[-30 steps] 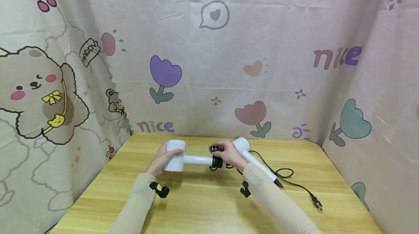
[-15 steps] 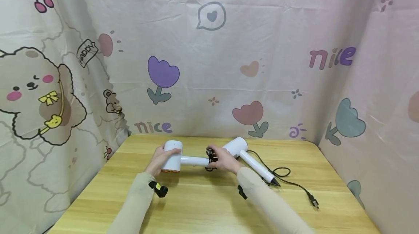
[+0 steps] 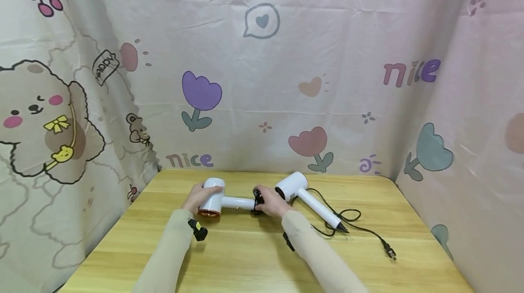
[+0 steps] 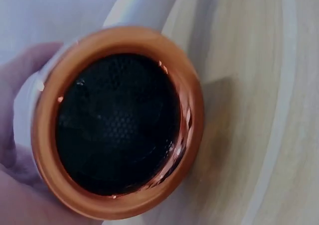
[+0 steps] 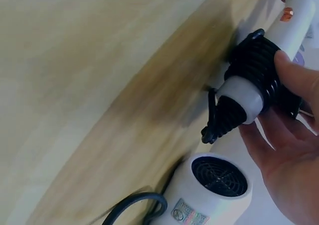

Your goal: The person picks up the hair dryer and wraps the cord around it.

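Note:
A white hair dryer (image 3: 213,198) lies toward the middle-left of the table, its handle pointing right. The left hand (image 3: 197,196) grips its barrel; in the left wrist view the copper-rimmed mouth (image 4: 195,110) faces the camera, with fingers curled at the barrel's left side. The right hand (image 3: 272,201) holds the black cord (image 3: 258,202) wound around the handle end; the right wrist view shows thumb and fingers around the coiled cord (image 5: 254,65). A second white hair dryer (image 3: 293,185) lies just right of the right hand, its grille (image 5: 219,176) visible in the right wrist view.
The second dryer's black cord (image 3: 353,214) loops on the table's right side and ends in a plug (image 3: 390,251). A patterned curtain (image 3: 245,79) hangs behind the wooden table (image 3: 245,256) and along both sides.
Both hands and the held dryer have shifted slightly left. The right hand has moved lower around the cord coil, away from the second dryer, whose rear end is now uncovered.

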`<state>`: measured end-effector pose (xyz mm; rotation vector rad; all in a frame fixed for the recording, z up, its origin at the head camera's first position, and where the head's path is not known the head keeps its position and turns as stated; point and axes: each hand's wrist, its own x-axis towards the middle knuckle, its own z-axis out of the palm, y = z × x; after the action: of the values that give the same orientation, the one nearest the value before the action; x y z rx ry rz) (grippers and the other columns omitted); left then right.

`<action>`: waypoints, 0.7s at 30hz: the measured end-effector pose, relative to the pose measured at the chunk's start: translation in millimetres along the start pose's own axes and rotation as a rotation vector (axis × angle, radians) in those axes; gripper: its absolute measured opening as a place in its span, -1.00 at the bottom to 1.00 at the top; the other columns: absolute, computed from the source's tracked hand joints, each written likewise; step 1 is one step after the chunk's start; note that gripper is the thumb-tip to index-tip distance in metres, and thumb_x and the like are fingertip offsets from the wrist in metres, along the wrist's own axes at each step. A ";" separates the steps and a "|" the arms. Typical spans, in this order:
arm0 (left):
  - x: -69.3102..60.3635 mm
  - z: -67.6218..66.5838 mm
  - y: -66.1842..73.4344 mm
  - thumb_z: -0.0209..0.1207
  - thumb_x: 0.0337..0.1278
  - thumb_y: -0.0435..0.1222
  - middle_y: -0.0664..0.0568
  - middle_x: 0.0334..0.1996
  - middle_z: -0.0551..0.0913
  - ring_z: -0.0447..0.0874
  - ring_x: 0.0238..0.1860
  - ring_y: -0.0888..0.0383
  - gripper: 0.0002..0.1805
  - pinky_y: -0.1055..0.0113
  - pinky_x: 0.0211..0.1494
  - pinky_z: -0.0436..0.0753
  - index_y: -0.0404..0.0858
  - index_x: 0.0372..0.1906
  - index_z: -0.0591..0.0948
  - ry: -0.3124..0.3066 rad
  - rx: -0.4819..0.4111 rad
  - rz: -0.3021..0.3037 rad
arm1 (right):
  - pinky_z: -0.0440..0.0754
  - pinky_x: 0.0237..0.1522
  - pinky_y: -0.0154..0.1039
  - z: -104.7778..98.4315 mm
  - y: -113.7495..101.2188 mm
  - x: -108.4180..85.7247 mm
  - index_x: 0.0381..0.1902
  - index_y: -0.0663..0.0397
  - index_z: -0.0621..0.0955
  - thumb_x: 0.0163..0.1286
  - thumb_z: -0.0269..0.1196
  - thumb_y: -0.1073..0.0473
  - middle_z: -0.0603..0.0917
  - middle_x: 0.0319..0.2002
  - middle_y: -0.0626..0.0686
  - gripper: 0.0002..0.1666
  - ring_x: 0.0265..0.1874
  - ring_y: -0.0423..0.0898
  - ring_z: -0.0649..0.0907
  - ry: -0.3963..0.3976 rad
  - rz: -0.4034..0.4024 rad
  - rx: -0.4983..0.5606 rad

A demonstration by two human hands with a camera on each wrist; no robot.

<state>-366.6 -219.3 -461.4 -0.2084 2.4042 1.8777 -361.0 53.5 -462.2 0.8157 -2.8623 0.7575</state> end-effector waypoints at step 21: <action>2.3 -1.2 -8.2 0.15 0.12 0.27 -0.38 0.16 0.47 0.52 0.07 -0.17 0.01 0.00 0.13 0.60 -0.43 0.40 0.25 0.097 0.254 -0.039 | 0.43 0.35 0.07 4.7 8.3 10.8 0.53 0.19 0.06 0.36 0.29 0.01 0.38 0.38 0.28 -0.02 0.34 0.19 0.42 -0.134 0.175 0.214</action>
<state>-367.5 -222.6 -469.3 -0.3307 2.6505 1.5601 -374.2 52.2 -467.9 0.6654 -3.0400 1.0844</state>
